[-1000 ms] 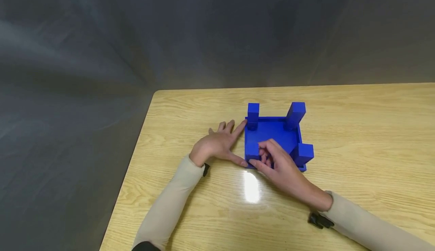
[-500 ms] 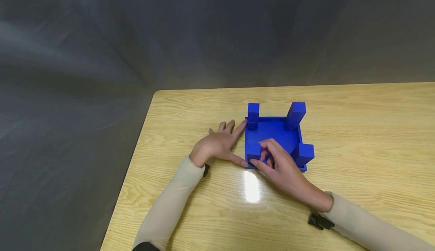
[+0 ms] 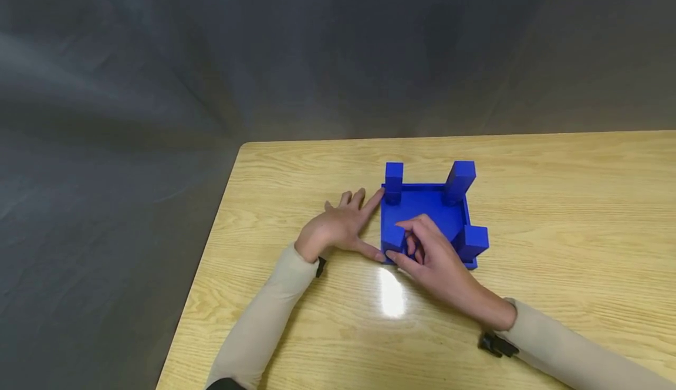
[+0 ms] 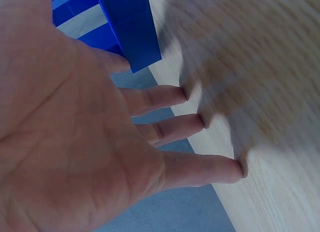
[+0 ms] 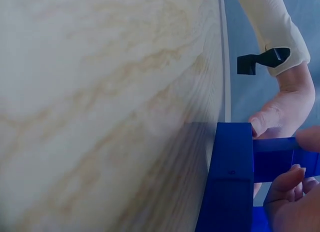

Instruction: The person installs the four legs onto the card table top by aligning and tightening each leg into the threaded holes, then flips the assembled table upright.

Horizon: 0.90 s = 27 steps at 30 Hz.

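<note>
A blue toy table lies upside down on the wooden tabletop, with a square post-like leg rising from each corner. My right hand pinches the near-left leg between thumb and curled fingers; that leg's top sits slightly askew to the table's edges. Spread along the left side is my left hand, its thumb at the near-left corner and its index fingertip at the far-left one. In the left wrist view, the other fingertips rest on the wood. The right wrist view has the leg joined to the panel.
The far-left leg, far-right leg and near-right leg stand upright. Wood-grain tabletop surrounds the piece. Behind it and to the left hangs a dark curtain.
The near-left leg has turned a little about its upright axis, and the right hand's thumb and index finger have shifted slightly left with it. The left hand stays in place.
</note>
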Available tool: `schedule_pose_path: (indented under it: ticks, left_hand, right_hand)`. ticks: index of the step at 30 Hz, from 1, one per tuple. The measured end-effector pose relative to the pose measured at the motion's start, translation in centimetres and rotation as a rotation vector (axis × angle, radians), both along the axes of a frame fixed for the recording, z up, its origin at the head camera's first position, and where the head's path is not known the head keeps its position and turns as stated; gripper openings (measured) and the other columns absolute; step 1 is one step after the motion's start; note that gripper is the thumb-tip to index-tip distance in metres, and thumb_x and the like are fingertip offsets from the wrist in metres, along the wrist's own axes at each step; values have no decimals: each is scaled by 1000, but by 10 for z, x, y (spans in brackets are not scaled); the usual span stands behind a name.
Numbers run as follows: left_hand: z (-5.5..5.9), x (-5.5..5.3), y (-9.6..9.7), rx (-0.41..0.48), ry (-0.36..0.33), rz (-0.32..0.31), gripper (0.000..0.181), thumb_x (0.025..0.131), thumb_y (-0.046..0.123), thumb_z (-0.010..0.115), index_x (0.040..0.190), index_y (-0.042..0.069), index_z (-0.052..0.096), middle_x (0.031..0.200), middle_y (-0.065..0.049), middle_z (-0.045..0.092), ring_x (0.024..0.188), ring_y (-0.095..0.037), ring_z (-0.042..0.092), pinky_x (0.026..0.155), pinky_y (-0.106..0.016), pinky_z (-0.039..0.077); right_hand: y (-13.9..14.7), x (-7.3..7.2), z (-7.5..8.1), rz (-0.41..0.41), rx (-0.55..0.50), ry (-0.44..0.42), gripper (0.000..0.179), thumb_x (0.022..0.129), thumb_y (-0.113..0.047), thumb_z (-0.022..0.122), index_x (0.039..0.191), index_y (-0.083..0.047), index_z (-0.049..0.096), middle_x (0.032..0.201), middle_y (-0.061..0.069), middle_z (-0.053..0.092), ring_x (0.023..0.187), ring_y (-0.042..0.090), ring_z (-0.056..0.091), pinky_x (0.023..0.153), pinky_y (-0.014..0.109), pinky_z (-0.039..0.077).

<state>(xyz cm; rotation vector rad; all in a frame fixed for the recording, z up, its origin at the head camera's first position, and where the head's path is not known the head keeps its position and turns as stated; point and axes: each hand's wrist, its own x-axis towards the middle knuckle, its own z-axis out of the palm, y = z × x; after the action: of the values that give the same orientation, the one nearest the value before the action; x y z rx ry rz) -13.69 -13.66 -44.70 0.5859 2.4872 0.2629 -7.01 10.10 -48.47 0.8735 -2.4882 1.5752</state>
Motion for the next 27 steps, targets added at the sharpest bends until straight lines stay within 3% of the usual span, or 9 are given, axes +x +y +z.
schedule_pose_path:
  ticks: [4, 10, 13, 19, 27]
  left_hand:
    - [-2, 0, 0, -16, 3, -3, 143, 82, 78, 82, 174, 32, -17, 181, -21, 2, 165, -45, 4, 118, -82, 17]
    - [-3, -1, 0, -11, -1, 1, 143, 82, 79, 81, 174, 33, -18, 181, -21, 0, 165, -45, 3, 118, -82, 15]
    - [-2, 0, 0, -5, -6, 5, 142, 82, 79, 81, 174, 33, -18, 181, -21, 0, 165, -45, 2, 118, -82, 15]
    - [-1, 0, 1, -2, -9, 6, 141, 83, 79, 80, 174, 33, -18, 181, -21, -1, 165, -46, 2, 118, -82, 14]
    - [-2, -1, 1, -9, -7, 1, 141, 83, 80, 80, 173, 34, -19, 181, -21, -1, 165, -45, 2, 118, -82, 14]
  right_hand:
    - [0, -1, 1, 5, 21, -6, 48, 92, -5, 90, 135, 0, 69, 93, -1, 51, 72, 9, 49, 60, 21, 43]
    - [-2, -2, 2, 0, 28, -19, 28, 93, -4, 88, 113, -6, 69, 86, -4, 53, 70, 8, 51, 58, 23, 44]
    - [-2, -1, 2, -13, 25, -23, 27, 93, -3, 88, 108, -8, 67, 89, -1, 53, 70, 11, 51, 58, 23, 43]
    - [-1, 0, 1, -32, 11, -25, 29, 92, -3, 89, 106, -8, 64, 99, 1, 53, 69, 16, 52, 58, 23, 43]
    - [0, -1, -2, -19, 6, -1, 29, 93, -1, 87, 107, -11, 64, 94, -1, 52, 67, 13, 52, 57, 22, 44]
